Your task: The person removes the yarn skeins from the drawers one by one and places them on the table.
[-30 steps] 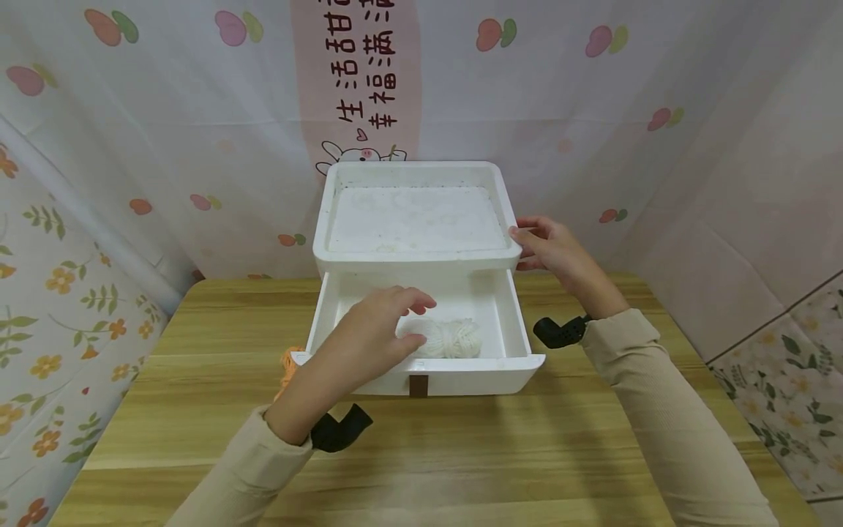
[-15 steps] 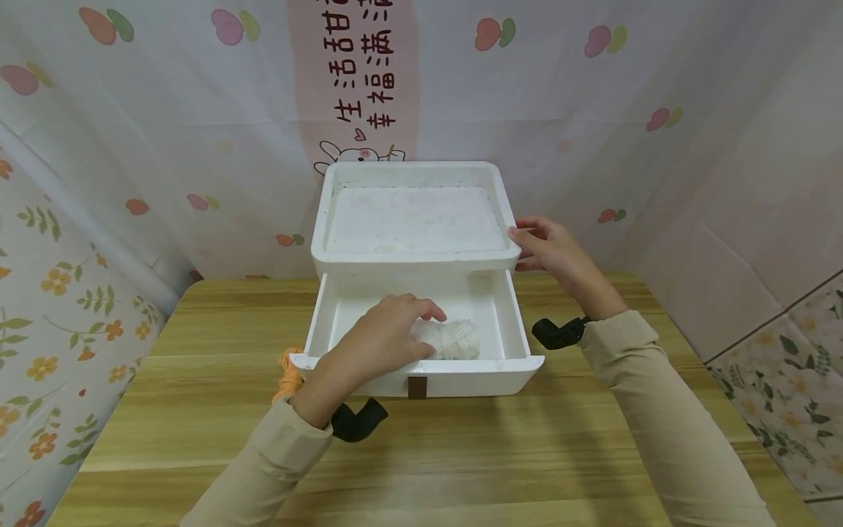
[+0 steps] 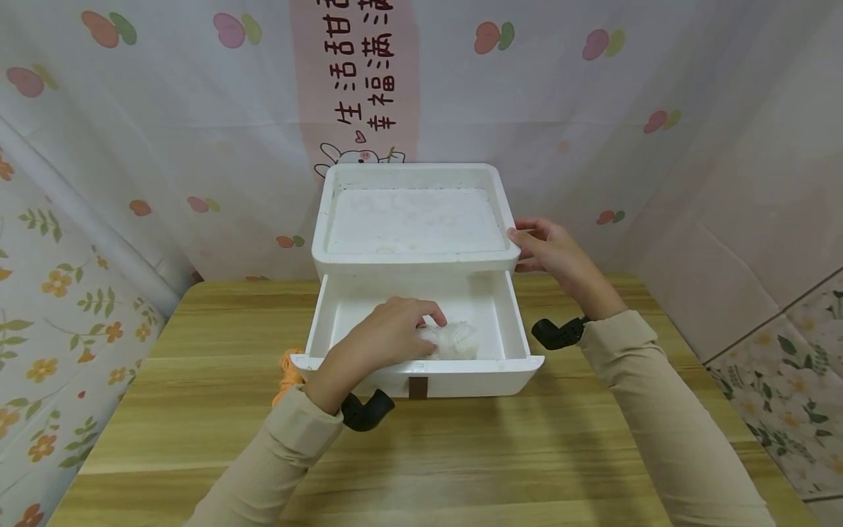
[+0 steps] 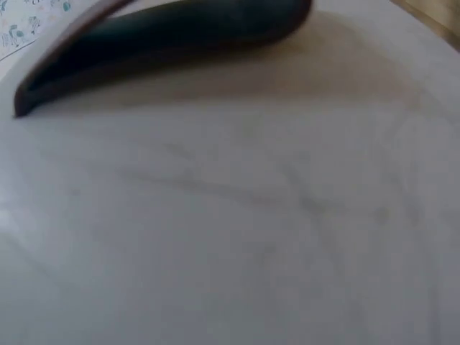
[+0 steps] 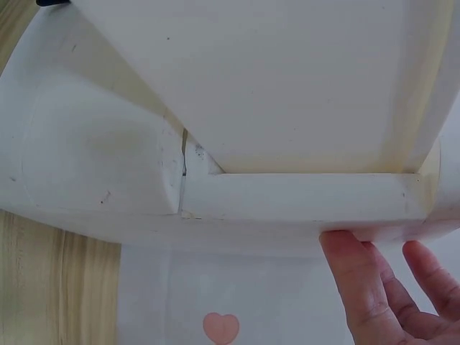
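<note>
In the head view, a white skein of yarn (image 3: 454, 341) lies in the pulled-out drawer (image 3: 520, 322) of a white storage box (image 3: 413, 258). My left hand (image 3: 388, 333) reaches over the drawer front and grips the skein's left end, thumb at the near side and fingers curled over it. My right hand (image 3: 549, 249) rests against the box's right side, its thumb at the top rim. In the right wrist view, straight fingers (image 5: 356, 277) of that hand touch the box's side wall. A dark brown pull tab (image 4: 208, 29) on the drawer front fills the top of the left wrist view.
An orange yarn bundle (image 3: 287, 377) lies on the wooden table (image 3: 474, 461), left of the drawer and partly hidden behind the left forearm. The box top is a shallow tray with a raised rim. A printed curtain (image 3: 560, 88) hangs close behind the box.
My left hand has moved right and down into the drawer, and its fingers have closed on the white skein. My right hand has stayed at the box's side.
</note>
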Demonstrator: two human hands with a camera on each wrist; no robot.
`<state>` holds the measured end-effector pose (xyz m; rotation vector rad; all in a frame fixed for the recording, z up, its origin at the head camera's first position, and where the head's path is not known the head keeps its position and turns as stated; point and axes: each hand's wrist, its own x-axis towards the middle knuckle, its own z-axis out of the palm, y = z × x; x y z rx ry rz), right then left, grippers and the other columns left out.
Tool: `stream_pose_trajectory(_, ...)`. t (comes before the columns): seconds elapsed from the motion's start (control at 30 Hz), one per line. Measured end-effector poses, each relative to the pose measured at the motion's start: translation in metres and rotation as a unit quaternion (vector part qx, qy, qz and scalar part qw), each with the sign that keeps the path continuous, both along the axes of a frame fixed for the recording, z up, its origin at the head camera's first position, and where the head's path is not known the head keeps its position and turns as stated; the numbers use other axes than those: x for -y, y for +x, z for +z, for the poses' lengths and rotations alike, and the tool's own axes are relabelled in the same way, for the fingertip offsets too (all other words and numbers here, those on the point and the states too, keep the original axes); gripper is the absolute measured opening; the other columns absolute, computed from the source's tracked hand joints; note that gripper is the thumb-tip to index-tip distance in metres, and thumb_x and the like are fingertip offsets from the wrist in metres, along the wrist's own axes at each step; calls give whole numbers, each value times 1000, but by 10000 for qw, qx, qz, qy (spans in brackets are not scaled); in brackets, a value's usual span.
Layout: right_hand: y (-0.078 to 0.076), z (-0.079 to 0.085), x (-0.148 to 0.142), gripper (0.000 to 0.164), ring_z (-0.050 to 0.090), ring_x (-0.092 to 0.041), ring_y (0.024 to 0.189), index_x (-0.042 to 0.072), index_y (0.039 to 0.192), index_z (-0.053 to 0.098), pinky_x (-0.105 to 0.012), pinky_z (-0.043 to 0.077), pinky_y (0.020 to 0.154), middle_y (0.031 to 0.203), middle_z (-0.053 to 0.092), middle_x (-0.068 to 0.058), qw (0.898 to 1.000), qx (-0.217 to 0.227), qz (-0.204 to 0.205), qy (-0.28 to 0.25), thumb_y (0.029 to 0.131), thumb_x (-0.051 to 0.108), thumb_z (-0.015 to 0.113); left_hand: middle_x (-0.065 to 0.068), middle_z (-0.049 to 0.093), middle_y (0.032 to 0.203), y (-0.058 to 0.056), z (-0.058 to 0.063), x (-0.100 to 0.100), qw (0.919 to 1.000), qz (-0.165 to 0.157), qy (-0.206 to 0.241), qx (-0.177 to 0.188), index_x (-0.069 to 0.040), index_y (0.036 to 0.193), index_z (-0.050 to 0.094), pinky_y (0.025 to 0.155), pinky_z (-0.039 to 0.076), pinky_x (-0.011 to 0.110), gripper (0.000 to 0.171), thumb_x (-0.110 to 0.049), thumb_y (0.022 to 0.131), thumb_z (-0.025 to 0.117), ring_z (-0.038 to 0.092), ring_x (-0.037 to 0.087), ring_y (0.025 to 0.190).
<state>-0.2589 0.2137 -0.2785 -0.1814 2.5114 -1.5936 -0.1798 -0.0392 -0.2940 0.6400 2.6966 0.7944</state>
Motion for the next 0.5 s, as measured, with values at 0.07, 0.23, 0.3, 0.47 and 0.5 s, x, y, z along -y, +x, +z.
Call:
stream_pose_trajectory(0.07, 0, 0, 0, 62, 61, -8, 84, 0, 141, 28, -36, 52, 87, 130, 41, -20, 10000, -7, 14, 2, 96, 38, 47, 4, 66, 99, 1, 1, 1, 9999, 85, 61, 6, -18, 106, 65, 69, 44, 29, 26, -11, 81, 66, 57, 18, 86)
stream_pose_trajectory(0.23, -1, 1, 1, 61, 61, -6, 83, -1, 140, 29, -36, 52, 87, 129, 42, -20, 10000, -12, 44, -18, 96, 37, 47, 2, 63, 95, 6, 6, 4, 9989, 350, 299, -118, -21, 108, 64, 72, 45, 30, 25, -19, 83, 69, 55, 16, 84)
stream_pose_trajectory(0.3, 0, 2, 0, 61, 61, -6, 82, -1, 140, 29, -36, 52, 87, 129, 42, -19, 10000, -8, 31, 2, 96, 37, 47, 2, 62, 96, 9, 10, 6, 9979, 412, 437, -226, -21, 109, 64, 74, 46, 31, 26, -21, 84, 68, 55, 17, 85)
stream_pose_trajectory(0.47, 0, 2, 0, 62, 61, -6, 82, -1, 140, 29, -36, 52, 87, 129, 42, -19, 10000, 8, 1, -29, 96, 37, 47, 4, 65, 103, 16, 18, 15, 9943, 503, 734, -584, -21, 111, 63, 84, 47, 36, 26, -22, 85, 66, 58, 18, 95)
stream_pose_trajectory(0.5, 1, 1, 0, 62, 61, -6, 82, -1, 140, 29, -35, 53, 86, 129, 42, -20, 10000, 10, 6, -53, 96, 37, 48, 4, 65, 103, 18, 20, 17, 9933, 534, 789, -652, -21, 111, 63, 83, 47, 36, 26, -22, 85, 66, 58, 18, 95)
